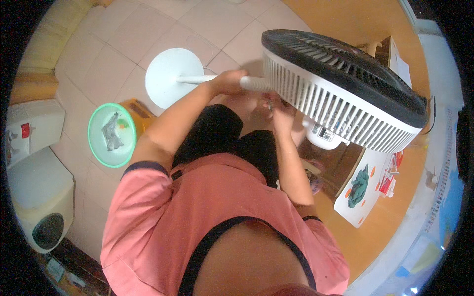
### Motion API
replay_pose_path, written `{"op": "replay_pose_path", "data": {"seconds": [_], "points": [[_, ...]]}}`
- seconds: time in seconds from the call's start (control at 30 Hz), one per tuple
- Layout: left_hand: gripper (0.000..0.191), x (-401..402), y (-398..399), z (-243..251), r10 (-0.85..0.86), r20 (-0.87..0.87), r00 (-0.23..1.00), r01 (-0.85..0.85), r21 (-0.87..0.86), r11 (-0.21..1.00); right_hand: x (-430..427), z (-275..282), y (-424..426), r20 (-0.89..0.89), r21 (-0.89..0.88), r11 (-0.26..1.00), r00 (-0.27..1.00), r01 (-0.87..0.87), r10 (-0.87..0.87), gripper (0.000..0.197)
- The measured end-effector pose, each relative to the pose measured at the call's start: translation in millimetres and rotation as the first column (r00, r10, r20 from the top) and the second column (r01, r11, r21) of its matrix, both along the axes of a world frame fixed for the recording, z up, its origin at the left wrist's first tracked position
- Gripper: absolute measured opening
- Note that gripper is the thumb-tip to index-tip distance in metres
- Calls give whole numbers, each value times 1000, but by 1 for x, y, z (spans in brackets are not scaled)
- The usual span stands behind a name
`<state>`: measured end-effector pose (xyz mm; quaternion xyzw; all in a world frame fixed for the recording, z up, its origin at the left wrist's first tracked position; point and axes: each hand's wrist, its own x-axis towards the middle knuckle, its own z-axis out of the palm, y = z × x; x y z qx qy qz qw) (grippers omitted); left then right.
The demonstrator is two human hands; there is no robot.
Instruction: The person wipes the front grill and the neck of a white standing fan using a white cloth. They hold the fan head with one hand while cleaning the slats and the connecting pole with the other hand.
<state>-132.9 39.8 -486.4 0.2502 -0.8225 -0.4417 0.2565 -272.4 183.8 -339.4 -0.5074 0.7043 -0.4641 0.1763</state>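
A pedestal fan tilts across my front. Its round white base (172, 77) is at the left, on or near the floor tiles. The head has a white slatted rear grille (333, 105) and a black front ring (344, 77); a white motor housing (324, 137) shows beneath. My left hand (230, 82) is wrapped around the white pole (253, 83) between base and head. Close under the grille's near edge, my right hand (279, 107) has its fingers bent beside the pole's upper end. Whether it pinches something small there is unclear, as the fan partly hides it.
A pale green basin (90, 137) holding a grey crumpled item stands left, beside an orange plastic stool (142, 114). Along the left side is a cream appliance (44, 207). At the right, a dark green cloth (359, 187) lies on a white sheet with orange spots (344, 205).
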Motion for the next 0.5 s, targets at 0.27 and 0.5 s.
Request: {"op": "replay_pose_path", "data": {"seconds": [0.27, 0.5], "points": [[32, -6, 14, 79, 11, 80, 997, -15, 52, 999, 9, 53, 0, 485, 201, 970, 847, 135, -219, 24], [32, -6, 16, 84, 6, 72, 997, -10, 54, 998, 10, 59, 2, 461, 223, 968, 863, 114, -208, 31]]}}
